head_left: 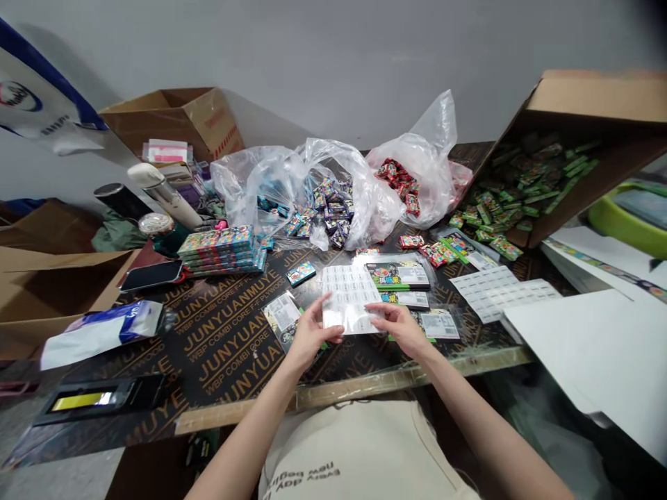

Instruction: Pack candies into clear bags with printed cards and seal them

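A white label sheet (348,295) with rows of small stickers lies on the dark plywood board (219,340) in front of me. My left hand (308,332) pinches the sheet's near left edge. My right hand (397,325) pinches at its near right corner, fingers pressed together on a sticker or the sheet's edge. Just beyond the sheet lie flat colourful packs in clear sleeves (399,276), and one more sleeved pack (281,316) sits beside my left hand.
Clear plastic bags (292,187) of small colourful candy packs stand behind. A tipped cardboard box (567,146) spills green packs at right. More label sheets (495,292), a stack of boxes (221,250), a phone (151,276) and a tissue pack (99,333) lie around.
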`<move>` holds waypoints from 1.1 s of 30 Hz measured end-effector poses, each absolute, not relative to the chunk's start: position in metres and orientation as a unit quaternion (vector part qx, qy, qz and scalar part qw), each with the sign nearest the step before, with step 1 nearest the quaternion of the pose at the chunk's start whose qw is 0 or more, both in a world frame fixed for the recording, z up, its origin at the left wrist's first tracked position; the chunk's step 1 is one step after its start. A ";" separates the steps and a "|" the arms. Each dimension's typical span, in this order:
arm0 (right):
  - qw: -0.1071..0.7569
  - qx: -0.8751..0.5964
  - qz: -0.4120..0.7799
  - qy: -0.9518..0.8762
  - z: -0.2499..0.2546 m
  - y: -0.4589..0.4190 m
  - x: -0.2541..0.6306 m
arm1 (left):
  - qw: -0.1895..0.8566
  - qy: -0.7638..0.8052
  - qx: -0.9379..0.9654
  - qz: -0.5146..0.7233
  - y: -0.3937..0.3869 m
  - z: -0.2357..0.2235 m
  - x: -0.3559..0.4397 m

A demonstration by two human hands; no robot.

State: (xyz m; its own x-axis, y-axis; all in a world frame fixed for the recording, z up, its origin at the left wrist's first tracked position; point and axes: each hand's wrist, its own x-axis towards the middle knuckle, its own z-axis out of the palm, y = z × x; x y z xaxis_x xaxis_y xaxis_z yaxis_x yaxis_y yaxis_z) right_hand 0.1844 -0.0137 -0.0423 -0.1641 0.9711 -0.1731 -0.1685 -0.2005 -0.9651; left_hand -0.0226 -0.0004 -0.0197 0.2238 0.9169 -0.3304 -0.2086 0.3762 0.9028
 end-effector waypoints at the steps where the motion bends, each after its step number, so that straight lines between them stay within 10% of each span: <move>1: 0.452 -0.463 0.625 -0.437 -0.043 -0.013 0.187 | 0.688 0.467 0.386 0.399 -0.001 -0.021 -0.023; 16: 0.438 -0.501 0.624 -0.409 -0.007 -0.016 0.191 | 0.581 0.520 0.467 0.418 0.005 -0.005 -0.022; 27: 0.467 -0.600 0.282 -0.585 0.025 -0.017 0.191 | 0.353 0.561 0.590 0.462 0.003 0.019 -0.014; 33: 0.427 -0.498 0.569 -0.497 0.033 -0.014 0.203 | 0.539 0.498 0.585 0.346 0.011 0.036 -0.020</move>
